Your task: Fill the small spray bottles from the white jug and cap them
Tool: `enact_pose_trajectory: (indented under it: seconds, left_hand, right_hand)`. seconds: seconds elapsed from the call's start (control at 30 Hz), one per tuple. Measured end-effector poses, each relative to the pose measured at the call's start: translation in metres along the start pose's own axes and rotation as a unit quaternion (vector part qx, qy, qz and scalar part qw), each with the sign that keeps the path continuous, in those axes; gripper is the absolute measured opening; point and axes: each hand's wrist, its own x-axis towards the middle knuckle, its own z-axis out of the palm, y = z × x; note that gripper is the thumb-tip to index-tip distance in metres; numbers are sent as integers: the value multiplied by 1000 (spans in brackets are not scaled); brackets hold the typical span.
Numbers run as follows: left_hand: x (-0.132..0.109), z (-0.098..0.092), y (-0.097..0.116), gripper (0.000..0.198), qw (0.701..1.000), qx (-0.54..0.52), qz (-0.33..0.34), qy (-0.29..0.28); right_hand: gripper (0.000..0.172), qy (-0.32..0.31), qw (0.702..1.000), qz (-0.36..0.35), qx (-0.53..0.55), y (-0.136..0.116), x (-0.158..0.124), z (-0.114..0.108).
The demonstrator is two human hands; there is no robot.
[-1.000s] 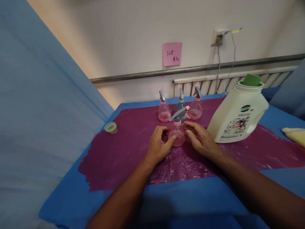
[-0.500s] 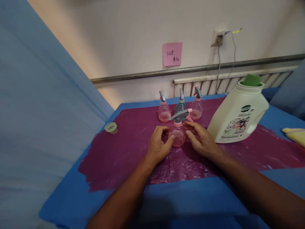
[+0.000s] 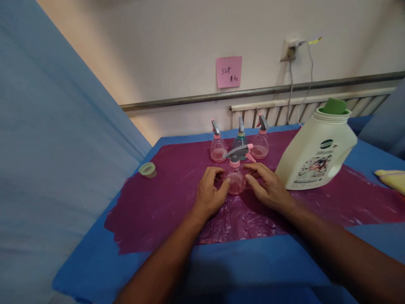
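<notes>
A clear spray bottle [image 3: 236, 182] with a pink collar, grey spray head and pink trigger stands upright on the purple plastic sheet [image 3: 164, 202]. The trigger points right, and some pinkish liquid shows low in the bottle. My left hand [image 3: 210, 190] curls against its left side, with the thumb on the bottle's wall. From the right, my right hand [image 3: 267, 183] steadies it with bent fingers and thumb. Behind are a pink-collared spray bottle [image 3: 218, 150], a bluish spray bottle [image 3: 240, 141] partly hidden by the front one, and another pink-collared spray bottle [image 3: 260, 145].
A large pale jug [image 3: 311, 156] with a green scoop-like piece [image 3: 335, 106] in its mouth stands close to my right hand. A small translucent cup [image 3: 147, 170] sits at left. A yellow cloth [image 3: 392, 179] lies at far right. A blue curtain [image 3: 57, 126] hangs at left.
The front spray bottle has shifted slightly left, its head turning a little. My right fingers have moved slightly left with it; my left hand stays nearly in place.
</notes>
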Motion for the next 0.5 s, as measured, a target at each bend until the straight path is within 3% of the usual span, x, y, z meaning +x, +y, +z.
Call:
enact_pose_trajectory:
  seconds: [0.5]
  left_hand:
    - [-2,1,-3,24,999,-23,-24,3]
  right_hand:
    - [34,-6,1000,15,2,1,-1,1]
